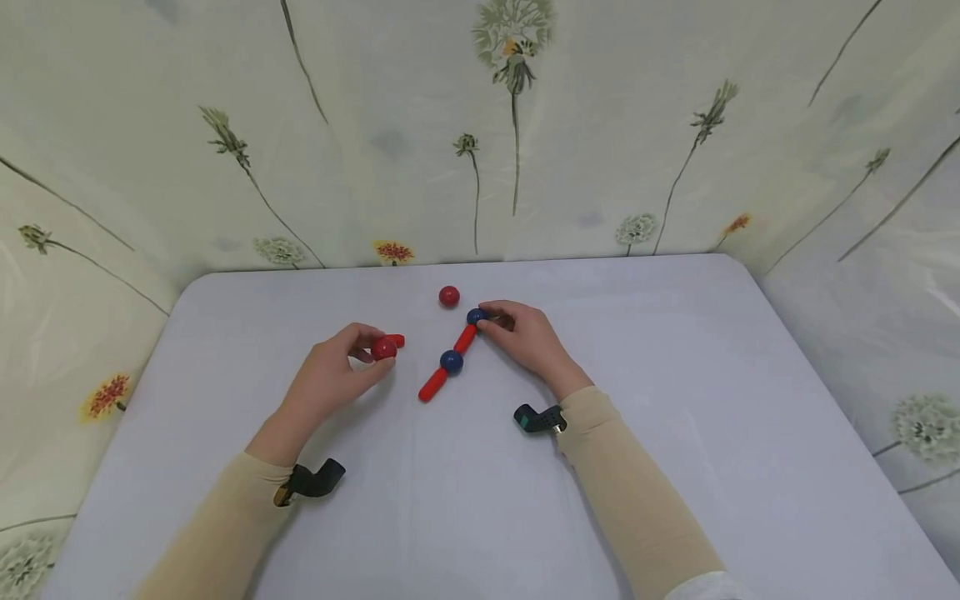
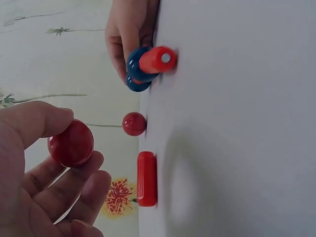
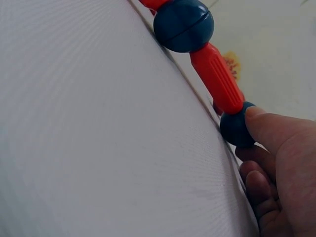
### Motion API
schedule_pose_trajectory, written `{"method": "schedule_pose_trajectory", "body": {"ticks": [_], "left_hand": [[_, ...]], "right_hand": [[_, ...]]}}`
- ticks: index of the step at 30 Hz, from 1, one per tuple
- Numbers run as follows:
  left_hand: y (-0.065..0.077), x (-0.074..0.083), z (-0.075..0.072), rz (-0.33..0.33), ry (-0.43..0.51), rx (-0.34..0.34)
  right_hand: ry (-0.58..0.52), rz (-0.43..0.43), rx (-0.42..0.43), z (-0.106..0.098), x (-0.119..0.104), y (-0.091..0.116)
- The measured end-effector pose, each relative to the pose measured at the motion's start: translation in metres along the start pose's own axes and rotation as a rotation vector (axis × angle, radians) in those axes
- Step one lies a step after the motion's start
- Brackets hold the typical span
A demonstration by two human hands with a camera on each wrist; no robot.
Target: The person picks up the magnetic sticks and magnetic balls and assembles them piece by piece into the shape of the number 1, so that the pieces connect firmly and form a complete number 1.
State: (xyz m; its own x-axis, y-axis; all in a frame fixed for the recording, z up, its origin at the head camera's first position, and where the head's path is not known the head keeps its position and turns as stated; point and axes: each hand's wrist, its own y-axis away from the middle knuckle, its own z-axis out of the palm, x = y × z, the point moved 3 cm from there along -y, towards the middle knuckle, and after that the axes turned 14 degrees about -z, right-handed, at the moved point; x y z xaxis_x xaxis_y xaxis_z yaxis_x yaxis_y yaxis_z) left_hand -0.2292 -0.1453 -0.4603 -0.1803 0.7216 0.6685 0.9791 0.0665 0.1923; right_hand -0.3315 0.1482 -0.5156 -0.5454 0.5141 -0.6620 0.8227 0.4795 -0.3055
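Observation:
Between thumb and fingers, my left hand (image 1: 330, 371) pinches a red ball (image 2: 72, 143). A loose red rod (image 2: 146, 178) lies on the table beyond it, partly behind the ball in the head view. My right hand (image 1: 534, 340) pinches the blue ball (image 1: 476, 317) at the far end of a joined chain. From that ball the chain runs toward me: a red rod (image 3: 216, 79), a second blue ball (image 1: 452, 362), then another red rod (image 1: 432, 385). The near rod's free end shows a round silvery tip in the left wrist view.
Another red ball (image 1: 449, 296) rests near the table's back edge, just beyond the chain. The white table (image 1: 465, 500) meets a flower-printed curtain (image 1: 420, 183) behind it. Dark wrist cameras stick out from both sleeves.

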Motion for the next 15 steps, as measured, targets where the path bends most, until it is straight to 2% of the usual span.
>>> {"method": "schedule_pose_trajectory", "body": {"ticks": [5, 15], "left_hand": [[0.009, -0.004, 0.010, -0.016, -0.013, -0.025], [0.018, -0.012, 0.032, -0.020, -0.049, -0.056]], "right_hand": [[0.000, -0.006, 0.005, 0.000, 0.001, 0.000], [0.003, -0.018, 0.006, 0.001, 0.002, -0.001]]}}
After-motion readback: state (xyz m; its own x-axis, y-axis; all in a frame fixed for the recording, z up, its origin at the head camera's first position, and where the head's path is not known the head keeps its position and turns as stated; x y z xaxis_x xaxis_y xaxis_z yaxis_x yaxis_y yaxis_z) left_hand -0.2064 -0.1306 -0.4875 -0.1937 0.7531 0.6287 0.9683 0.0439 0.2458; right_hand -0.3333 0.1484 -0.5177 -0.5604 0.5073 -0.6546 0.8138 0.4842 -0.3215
